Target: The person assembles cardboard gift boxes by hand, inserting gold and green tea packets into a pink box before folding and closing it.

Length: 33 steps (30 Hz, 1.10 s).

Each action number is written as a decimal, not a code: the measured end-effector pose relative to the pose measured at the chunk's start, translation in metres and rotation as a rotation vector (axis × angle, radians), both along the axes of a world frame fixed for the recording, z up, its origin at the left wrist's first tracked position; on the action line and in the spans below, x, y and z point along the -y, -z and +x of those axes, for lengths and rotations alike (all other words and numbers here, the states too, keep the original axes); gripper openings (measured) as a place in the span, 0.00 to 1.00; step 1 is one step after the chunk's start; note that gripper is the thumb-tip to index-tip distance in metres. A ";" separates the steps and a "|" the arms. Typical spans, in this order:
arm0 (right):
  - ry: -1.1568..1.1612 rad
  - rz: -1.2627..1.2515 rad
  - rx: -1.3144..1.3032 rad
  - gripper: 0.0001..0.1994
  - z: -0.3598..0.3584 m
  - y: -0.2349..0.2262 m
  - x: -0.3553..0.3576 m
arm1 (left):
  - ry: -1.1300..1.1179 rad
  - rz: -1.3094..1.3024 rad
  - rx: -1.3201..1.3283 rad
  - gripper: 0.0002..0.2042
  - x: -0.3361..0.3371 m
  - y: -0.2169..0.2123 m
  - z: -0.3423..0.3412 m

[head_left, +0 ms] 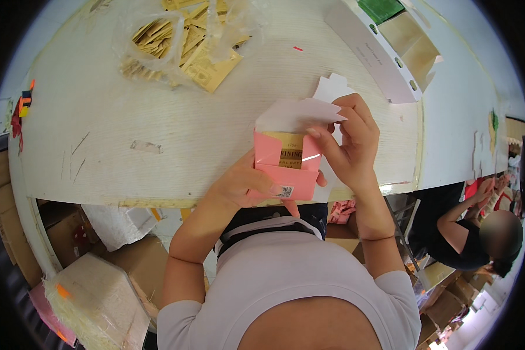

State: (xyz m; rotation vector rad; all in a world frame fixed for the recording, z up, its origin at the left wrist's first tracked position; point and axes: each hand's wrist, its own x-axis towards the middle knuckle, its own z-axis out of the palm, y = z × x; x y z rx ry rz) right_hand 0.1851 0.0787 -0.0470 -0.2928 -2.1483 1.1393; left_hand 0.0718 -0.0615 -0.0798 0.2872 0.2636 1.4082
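My left hand (236,179) grips a small pink paper sleeve (268,174) from its lower left, with the thumb on its front. A gold tea sachet (290,154) sits inside, partly showing between the sleeve's folded sides. The sleeve's upper flap (294,115) stands open and shows its white inner face. At the flap's right edge, my right hand (356,143) has its fingers closed in a pinch, thumb beside the sleeve's top right corner. Just beyond that hand, a white cut-out piece of card (332,87) lies on the table.
A clear plastic bag (219,29) of gold sachets lies at the far left of the white table (99,128). An open white box (373,55) with a green item inside stands far right. Cardboard boxes (137,259) are below the table. Another person (466,233) sits at right.
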 end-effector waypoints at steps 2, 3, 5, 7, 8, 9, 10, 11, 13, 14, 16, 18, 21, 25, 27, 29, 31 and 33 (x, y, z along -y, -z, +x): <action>-0.041 -0.289 -0.114 0.17 0.001 0.000 0.006 | 0.013 0.009 -0.019 0.37 0.000 -0.001 0.000; -0.075 -0.407 -0.149 0.18 0.001 -0.002 0.009 | -0.009 0.018 -0.022 0.37 0.000 -0.007 0.000; -0.141 -0.642 -0.221 0.20 0.001 -0.007 0.015 | -0.042 0.071 0.002 0.37 -0.002 -0.014 -0.001; -0.159 -0.664 -0.204 0.20 0.002 -0.011 0.022 | -0.070 0.153 0.048 0.37 -0.004 -0.017 -0.004; -0.167 -0.675 -0.195 0.20 0.003 -0.013 0.026 | -0.054 0.230 0.112 0.36 -0.007 -0.013 -0.004; -0.110 -0.549 -0.178 0.19 0.002 -0.014 0.030 | -0.038 0.303 0.176 0.36 -0.010 -0.007 -0.003; -0.120 -0.548 -0.187 0.18 0.003 -0.014 0.033 | -0.023 0.376 0.240 0.36 -0.012 -0.004 -0.002; -0.129 -0.546 -0.195 0.17 0.003 -0.016 0.036 | -0.019 0.348 0.285 0.36 -0.009 -0.005 0.000; -0.133 -0.499 -0.266 0.14 -0.002 -0.019 0.041 | -0.005 0.424 0.371 0.36 -0.010 0.004 0.003; -0.153 -0.489 -0.277 0.14 -0.002 -0.019 0.039 | -0.002 0.442 0.392 0.36 -0.010 0.006 0.003; -0.191 -0.467 -0.297 0.14 -0.003 -0.020 0.036 | 0.004 0.461 0.415 0.37 -0.010 0.006 0.003; -0.165 -0.481 -0.288 0.14 -0.004 -0.023 0.036 | 0.002 0.462 0.413 0.38 -0.010 0.002 0.002; -0.144 -0.434 -0.254 0.15 -0.003 -0.024 0.036 | -0.008 0.467 0.406 0.39 -0.008 0.002 0.002; -0.099 -0.337 -0.211 0.16 0.000 -0.021 0.035 | -0.013 0.431 0.385 0.40 -0.006 0.009 0.002; -0.013 -0.253 -0.241 0.15 0.000 -0.020 0.034 | -0.021 0.420 0.359 0.40 -0.006 0.008 0.001; 0.038 -0.255 -0.273 0.14 0.001 -0.020 0.034 | -0.027 0.421 0.327 0.40 -0.006 0.007 0.001; 0.063 -0.334 -0.302 0.13 0.004 -0.022 0.037 | -0.035 0.430 0.275 0.39 -0.005 0.003 -0.001; 0.010 -0.305 -0.329 0.13 0.006 -0.021 0.035 | -0.056 0.437 0.204 0.39 -0.001 0.002 -0.004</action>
